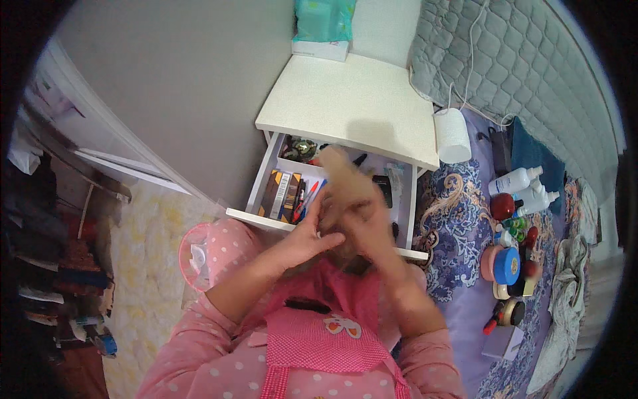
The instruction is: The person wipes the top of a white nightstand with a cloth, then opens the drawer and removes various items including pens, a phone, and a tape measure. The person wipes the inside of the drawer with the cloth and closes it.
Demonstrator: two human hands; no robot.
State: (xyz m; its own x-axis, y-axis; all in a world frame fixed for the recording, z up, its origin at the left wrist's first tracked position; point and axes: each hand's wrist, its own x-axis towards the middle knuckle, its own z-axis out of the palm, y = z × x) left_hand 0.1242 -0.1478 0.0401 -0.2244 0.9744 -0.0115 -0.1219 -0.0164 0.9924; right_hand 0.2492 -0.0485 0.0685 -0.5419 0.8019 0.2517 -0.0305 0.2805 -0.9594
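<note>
Both my hands are together over the pulled-out white drawer (411,214). My left hand (311,239) has its thumb spread, its fingers partly behind a blurred brownish thing (346,174). My right hand (366,224) is closed around that thing; motion blur hides what it is. In the drawer, to the left, lie dark boxes with orange corners (281,194), red and blue pens (306,199) and a small white tray (294,164) with a dark green item (301,148). A black case (383,191) lies to the right.
The white cabinet top (344,95) carries a white box (321,50) and a teal bag (324,20). On the bed at right are a white cylinder (452,135), bottles (516,179), jars (507,266) and a small box (502,342). A pink bin (192,259) stands at my left.
</note>
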